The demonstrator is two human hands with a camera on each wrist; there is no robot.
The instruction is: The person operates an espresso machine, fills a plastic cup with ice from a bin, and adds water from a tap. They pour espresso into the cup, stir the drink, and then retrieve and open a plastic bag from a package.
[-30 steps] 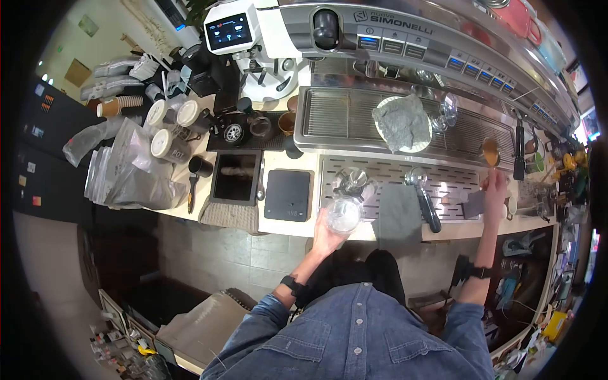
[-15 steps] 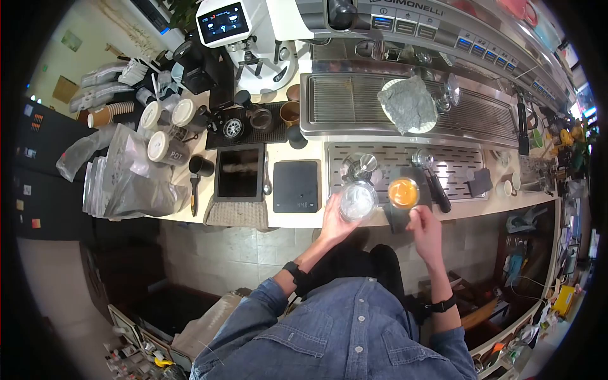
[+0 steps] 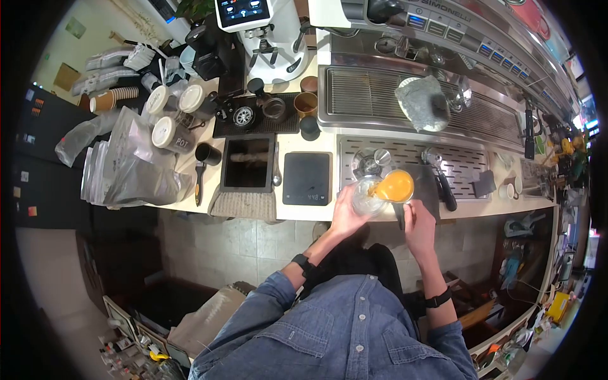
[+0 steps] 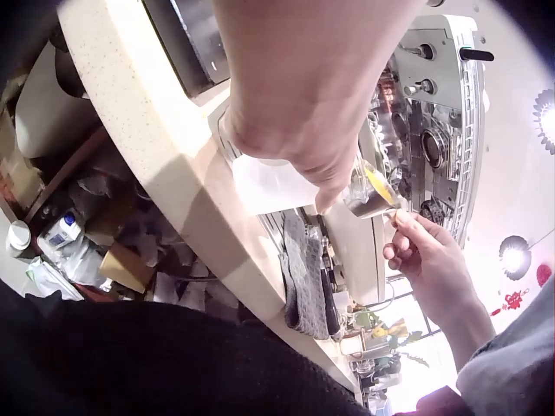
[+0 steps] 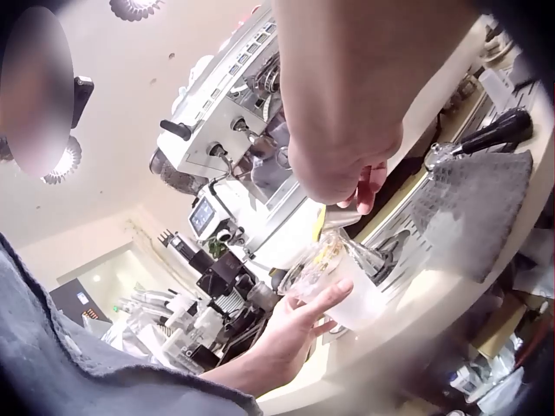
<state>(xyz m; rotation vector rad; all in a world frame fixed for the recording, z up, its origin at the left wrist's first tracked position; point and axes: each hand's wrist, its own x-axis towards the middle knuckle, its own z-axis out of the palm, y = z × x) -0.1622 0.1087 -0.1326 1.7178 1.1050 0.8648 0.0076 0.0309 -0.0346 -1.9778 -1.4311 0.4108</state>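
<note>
In the head view the left hand [image 3: 349,215] grips a clear cup [image 3: 368,197] near the counter's front edge. The right hand [image 3: 419,226] pinches a small metal pitcher [image 3: 408,192] of orange-brown liquid, tilted over the cup's rim, and the liquid runs into the cup. From the right wrist view, the left hand [image 5: 290,340] has its thumb and fingers around the cup [image 5: 342,290], with brown streaks inside. The left wrist view shows the right hand [image 4: 434,264] holding the pitcher [image 4: 368,201] at its side.
A black scale [image 3: 307,179] lies left of the cup, beside a dark square tray [image 3: 248,163]. Behind the cup, a glass vessel [image 3: 367,163] stands on the slotted drip tray [image 3: 405,151]. A portafilter [image 3: 445,187] and grey cloth [image 3: 484,183] are to the right.
The right hand has carried the pitcher leftward from the far right to the cup and tipped it; liquid now pours. The left hand still holds the cup. The head view has shifted.
</note>
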